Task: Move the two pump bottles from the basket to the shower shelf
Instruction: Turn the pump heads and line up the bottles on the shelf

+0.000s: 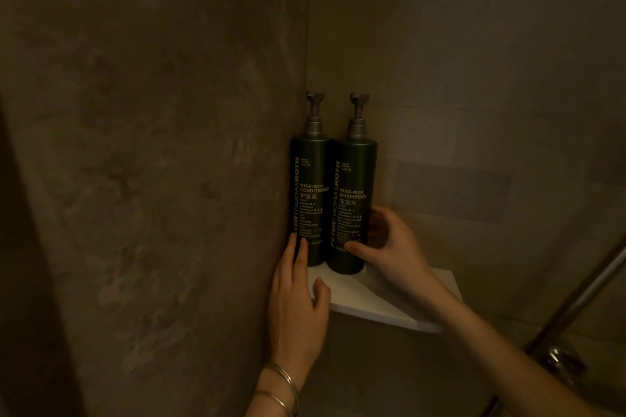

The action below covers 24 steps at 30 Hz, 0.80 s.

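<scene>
The conditioner bottle [310, 200], against the left wall, reads "PETER THOMAS ROTH" vertically, then "MEGA-RICH CONDITIONER" and "护发素". Touching it on its right, the shampoo bottle [352, 210] carries the same vertical brand, with "MEGA-RICH SHAMPOO" and "洗发水". The smaller print on both is too fine to read.

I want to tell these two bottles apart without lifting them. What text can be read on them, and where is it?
"PETER THOMAS ROTH": vertical, on both bottles.
"MEGA-RICH CONDITIONER" and "护发素": conditioner bottle, by the wall.
"MEGA-RICH SHAMPOO" and "洗发水": shampoo bottle, to its right.
"HAIR CARE": small, near the top of each, barely legible.
The fine print lower on both labels is too small and dim to read.
</scene>
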Tool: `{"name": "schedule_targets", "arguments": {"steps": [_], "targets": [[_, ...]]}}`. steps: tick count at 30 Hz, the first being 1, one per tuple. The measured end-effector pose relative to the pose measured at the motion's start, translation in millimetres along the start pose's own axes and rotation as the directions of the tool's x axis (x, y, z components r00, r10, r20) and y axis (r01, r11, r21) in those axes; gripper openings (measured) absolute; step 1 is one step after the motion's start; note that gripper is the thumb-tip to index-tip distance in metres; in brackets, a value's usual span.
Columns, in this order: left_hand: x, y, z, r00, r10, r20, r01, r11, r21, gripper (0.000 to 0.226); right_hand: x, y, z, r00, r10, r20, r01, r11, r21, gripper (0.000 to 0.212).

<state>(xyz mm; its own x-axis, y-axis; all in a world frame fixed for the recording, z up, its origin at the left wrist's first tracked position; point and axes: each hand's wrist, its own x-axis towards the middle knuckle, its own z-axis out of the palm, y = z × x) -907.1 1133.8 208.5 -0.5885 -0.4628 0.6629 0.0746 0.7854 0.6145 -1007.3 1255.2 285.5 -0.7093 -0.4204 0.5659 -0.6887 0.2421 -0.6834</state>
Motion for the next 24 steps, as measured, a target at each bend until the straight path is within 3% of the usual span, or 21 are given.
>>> {"name": "schedule_targets", "arguments": {"steps": [15,19,24], "targets": [[1.0,6.4,-2.5,1.000,-0.021,0.021,0.021,1.000,-0.014,0.062,-3.7,-3.7,-6.1,0.999,0.011,0.044,-0.012,1.000,0.022,0.056],[5.5,11.1,-3.4,0.997,0.082,-0.010,-0.082,0.996,0.037,0.062,-3.8,-4.7,-8.5,0.997,0.035,0.065,-0.039,0.997,0.063,0.059],[21.2,20.5,-0.1,0.978,0.202,-0.046,-0.200,0.979,0.043,0.060,7.9,-19.9,-18.9,1.000,0.000,-0.010,0.002,0.992,0.124,0.055]]}}
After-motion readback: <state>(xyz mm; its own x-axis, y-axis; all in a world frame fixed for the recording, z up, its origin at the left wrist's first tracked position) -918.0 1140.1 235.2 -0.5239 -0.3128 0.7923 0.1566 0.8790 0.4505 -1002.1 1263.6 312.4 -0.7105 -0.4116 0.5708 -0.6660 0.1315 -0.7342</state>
